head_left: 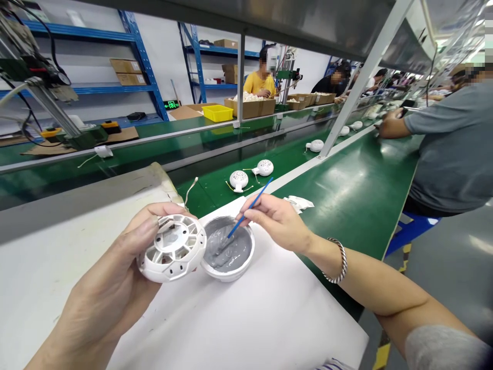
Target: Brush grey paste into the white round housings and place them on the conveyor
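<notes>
My left hand (119, 262) grips a round white plastic housing (175, 249) with spoke-like openings and small dark slots along its side. Between the fingers of my right hand (275, 221) is a thin blue stick (259, 198), slanting down. Its lower end dips into grey paste (234, 252) inside a white bowl (227, 276). The bowl stands on a white sheet, just right of the housing. A short cable with a white connector (191, 187) sticks up behind my left hand; where it begins is hidden.
White round units with wires (239, 180) lie on the green conveyor (208, 192) beyond the bowl. A crumpled white wrapper (300, 203) is right of my right hand. A slanted metal post (362, 82) rises ahead. A person in grey (454, 139) sits at the right; others work farther back.
</notes>
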Tool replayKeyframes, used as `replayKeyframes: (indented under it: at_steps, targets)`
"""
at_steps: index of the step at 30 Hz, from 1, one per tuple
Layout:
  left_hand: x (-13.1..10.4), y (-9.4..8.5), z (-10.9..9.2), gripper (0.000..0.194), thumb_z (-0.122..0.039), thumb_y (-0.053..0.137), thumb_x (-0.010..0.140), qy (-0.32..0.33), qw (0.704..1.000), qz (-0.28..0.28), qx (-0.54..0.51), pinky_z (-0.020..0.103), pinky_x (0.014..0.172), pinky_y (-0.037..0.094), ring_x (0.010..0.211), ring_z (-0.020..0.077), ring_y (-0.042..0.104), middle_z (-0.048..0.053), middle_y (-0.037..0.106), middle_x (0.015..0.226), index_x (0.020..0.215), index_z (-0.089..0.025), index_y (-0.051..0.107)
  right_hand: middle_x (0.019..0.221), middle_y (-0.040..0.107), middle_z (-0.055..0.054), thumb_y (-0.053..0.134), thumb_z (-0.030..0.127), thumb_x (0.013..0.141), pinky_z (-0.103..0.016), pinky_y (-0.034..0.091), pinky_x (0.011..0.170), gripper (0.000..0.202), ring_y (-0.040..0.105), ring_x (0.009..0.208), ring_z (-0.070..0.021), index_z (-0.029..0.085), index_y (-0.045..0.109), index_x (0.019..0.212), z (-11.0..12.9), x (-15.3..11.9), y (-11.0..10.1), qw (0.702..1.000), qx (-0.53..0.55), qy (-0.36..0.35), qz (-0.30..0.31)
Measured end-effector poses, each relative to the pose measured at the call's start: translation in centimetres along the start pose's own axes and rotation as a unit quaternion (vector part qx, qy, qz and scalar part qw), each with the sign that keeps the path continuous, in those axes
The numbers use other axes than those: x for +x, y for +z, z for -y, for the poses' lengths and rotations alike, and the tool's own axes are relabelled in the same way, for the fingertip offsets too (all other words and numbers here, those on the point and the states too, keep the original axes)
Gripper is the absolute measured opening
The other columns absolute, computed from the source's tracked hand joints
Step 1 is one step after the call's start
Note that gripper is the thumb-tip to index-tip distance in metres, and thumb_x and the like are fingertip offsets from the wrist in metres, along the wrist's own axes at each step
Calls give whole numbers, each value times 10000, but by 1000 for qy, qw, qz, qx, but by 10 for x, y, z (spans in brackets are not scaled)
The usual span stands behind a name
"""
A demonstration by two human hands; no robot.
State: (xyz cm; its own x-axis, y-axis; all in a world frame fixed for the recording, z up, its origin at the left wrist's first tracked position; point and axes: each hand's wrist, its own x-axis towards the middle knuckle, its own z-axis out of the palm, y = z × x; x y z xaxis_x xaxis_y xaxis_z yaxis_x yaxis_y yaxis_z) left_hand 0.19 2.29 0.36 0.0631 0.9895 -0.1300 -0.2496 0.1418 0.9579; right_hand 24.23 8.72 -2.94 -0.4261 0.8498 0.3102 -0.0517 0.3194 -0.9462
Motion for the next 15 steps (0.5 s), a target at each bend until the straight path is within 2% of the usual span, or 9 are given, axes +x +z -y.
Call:
replayKeyframes:
  at_steps: [3, 6, 10, 15]
  targets:
    - [0, -1, 0, 280, -443, 685, 733, -3, 1000, -22, -7, 426, 633, 599, 757, 260, 653, 63, 664, 1002, 968, -292, 670, 789, 716, -25, 690, 335, 807, -221, 502, 639, 198, 702, 719, -124, 158, 608, 841, -4, 5, -4, 990, 100, 72, -72]
    - [1, -1, 0, 271, -435, 685, 731, -1, 999, -38, -5, 445, 655, 601, 771, 269, 653, 74, 664, 1004, 951, -278, 674, 744, 711, -13, 744, 318, 759, -181, 451, 593, 219, 688, 674, -90, 140, 621, 793, -7, 8, -8, 961, 202, 154, -112]
    - [2, 0, 1, 258, -423, 674, 734, -1, 998, -57, -10, 438, 650, 603, 776, 264, 647, 75, 660, 1026, 946, -276, 675, 676, 696, 4, 674, 222, 833, -167, 446, 586, 146, 673, 627, -63, 131, 616, 734, -7, 8, -9, 909, 302, 246, -150]
    - [3, -1, 0, 275, -438, 708, 706, -9, 998, -56, -16, 383, 610, 587, 754, 250, 636, 57, 661, 980, 928, -280, 668, 616, 686, 8, 565, 165, 911, -168, 471, 589, 221, 681, 622, -64, 138, 599, 695, -3, 11, -9, 876, 348, 280, -184]
